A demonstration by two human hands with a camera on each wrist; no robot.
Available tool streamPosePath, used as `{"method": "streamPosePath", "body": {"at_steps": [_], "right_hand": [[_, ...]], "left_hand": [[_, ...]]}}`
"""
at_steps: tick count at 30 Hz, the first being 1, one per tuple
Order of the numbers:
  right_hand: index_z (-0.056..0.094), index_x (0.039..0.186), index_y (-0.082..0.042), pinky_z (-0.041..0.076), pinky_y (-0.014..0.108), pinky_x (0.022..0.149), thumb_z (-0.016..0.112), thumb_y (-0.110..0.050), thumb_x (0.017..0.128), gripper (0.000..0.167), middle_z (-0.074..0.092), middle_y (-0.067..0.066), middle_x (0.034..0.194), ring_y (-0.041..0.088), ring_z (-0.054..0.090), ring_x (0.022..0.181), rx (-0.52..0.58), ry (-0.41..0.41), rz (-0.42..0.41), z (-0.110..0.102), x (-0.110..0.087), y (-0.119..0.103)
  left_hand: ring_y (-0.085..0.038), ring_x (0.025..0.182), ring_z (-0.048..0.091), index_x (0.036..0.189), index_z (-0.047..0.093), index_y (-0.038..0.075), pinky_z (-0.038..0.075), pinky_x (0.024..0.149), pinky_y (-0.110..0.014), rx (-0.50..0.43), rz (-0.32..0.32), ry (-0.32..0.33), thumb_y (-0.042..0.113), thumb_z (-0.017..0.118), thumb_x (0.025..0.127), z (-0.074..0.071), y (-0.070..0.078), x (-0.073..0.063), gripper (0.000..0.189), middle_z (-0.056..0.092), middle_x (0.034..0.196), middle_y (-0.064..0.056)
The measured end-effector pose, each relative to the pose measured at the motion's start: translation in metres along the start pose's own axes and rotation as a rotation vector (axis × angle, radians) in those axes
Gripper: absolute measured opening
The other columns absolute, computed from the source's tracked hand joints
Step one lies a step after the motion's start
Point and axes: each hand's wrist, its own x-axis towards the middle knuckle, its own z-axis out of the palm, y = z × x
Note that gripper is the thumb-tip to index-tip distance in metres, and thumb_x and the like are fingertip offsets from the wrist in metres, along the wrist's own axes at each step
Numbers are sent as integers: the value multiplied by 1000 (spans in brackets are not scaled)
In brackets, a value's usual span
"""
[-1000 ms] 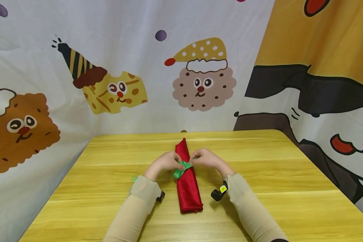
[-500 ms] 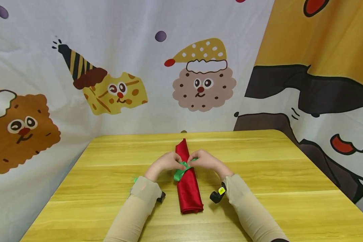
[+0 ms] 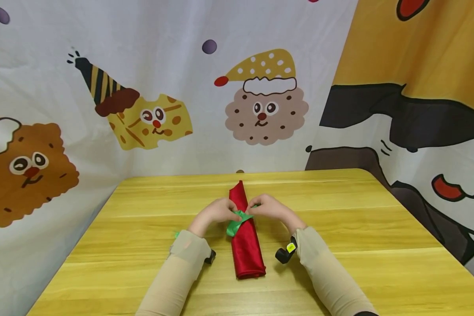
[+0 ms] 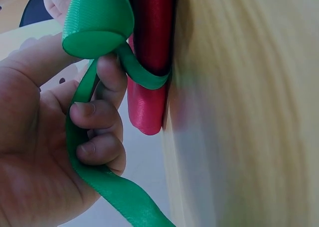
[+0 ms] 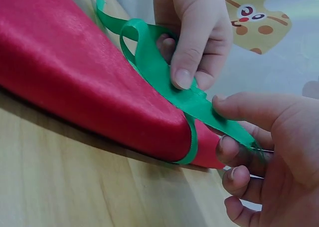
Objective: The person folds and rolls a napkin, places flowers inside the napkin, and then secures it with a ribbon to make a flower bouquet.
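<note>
A rolled, shiny red cloth (image 3: pixel 246 254) lies lengthwise on the table. Around its upper part runs a green ribbon (image 3: pixel 234 227), tied or crossed on top. My left hand (image 3: pixel 217 210) pinches a ribbon loop between thumb and forefinger. In the left wrist view, the other fingers of that left hand (image 4: pixel 55 132) curl over a trailing length of ribbon (image 4: pixel 124 197). From the other side, my right hand (image 3: pixel 272 207) holds a ribbon end; in the right wrist view, this frayed end (image 5: pixel 239 135) sits between its thumb and fingers. The knot itself is partly covered by fingers.
The wooden table (image 3: pixel 339 210) extends on both sides of the cloth. A bit of green (image 3: pixel 177 235) shows beside the left sleeve. Behind the table hangs a curtain (image 3: pixel 205 131) printed with cartoon figures. Each wrist carries a black camera mount (image 3: pixel 284 253).
The right hand shifted slightly left toward the knot, then back right. More of the ribbon by its fingertips shows now than half a second ago. The left hand and cloth stay nearly still.
</note>
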Motion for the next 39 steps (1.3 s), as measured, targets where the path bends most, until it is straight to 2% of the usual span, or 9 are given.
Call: {"method": "streamPosePath", "body": {"at_steps": [5, 8, 17, 27, 30, 33, 36, 39], "right_hand": [[73, 89, -4, 37, 29, 63, 67, -14, 86, 12, 65, -3, 80, 12, 42, 68, 4, 15, 28, -3, 0, 3], [73, 87, -4, 33, 29, 60, 69, -15, 85, 12, 62, -4, 77, 13, 37, 64, 5, 21, 36, -4, -1, 4], [75, 90, -5, 45, 30, 73, 68, -15, 86, 13, 70, 0, 85, 12, 53, 76, -4, -15, 10, 3, 0, -1], [74, 85, -7, 44, 29, 70, 69, -18, 87, 12, 68, -2, 81, 11, 49, 73, -8, -33, 2, 11, 3, -3], [72, 81, -8, 38, 27, 59, 67, -20, 89, 16, 59, -6, 69, 10, 42, 62, -12, -26, 17, 9, 2, -3], [67, 74, -3, 28, 26, 51, 65, -26, 91, 29, 43, -7, 58, 9, 30, 52, -13, -12, 37, 5, 2, -1], [63, 73, 3, 24, 25, 48, 65, -29, 92, 38, 35, -7, 54, 9, 25, 49, -3, -7, 46, 2, 1, 1], [63, 75, 6, 24, 25, 49, 66, -25, 91, 35, 34, -7, 55, 9, 25, 49, 0, -15, 39, 0, 0, 3]], "left_hand": [[-10, 49, 23, 56, 37, 15, 25, 50, -25, -4, 10, 5, 17, 75, 84, 0, 0, -1, 47, 27, 54, 5], [-10, 50, 22, 57, 36, 16, 25, 50, -25, -8, 6, 5, 18, 75, 84, 0, 0, -1, 48, 26, 54, 5], [-10, 50, 23, 57, 40, 16, 24, 49, -24, -26, -11, -7, 20, 75, 85, 0, 0, -1, 45, 28, 54, 5], [-10, 49, 24, 56, 43, 15, 25, 49, -24, -12, 14, -12, 20, 74, 86, -1, 2, -3, 43, 31, 53, 5], [-10, 49, 25, 56, 42, 15, 26, 50, -24, -21, 10, -11, 18, 74, 86, -1, 2, -4, 44, 31, 52, 5], [-10, 49, 24, 56, 39, 15, 26, 50, -24, -22, 8, -10, 17, 74, 85, -1, 2, -3, 46, 29, 53, 5], [-10, 49, 24, 56, 38, 15, 26, 50, -24, -19, 8, -8, 17, 74, 85, -1, 1, -3, 46, 29, 53, 5], [-10, 50, 25, 56, 40, 15, 27, 51, -25, -19, 6, -9, 16, 74, 85, -1, 1, -3, 45, 30, 53, 5]]}}
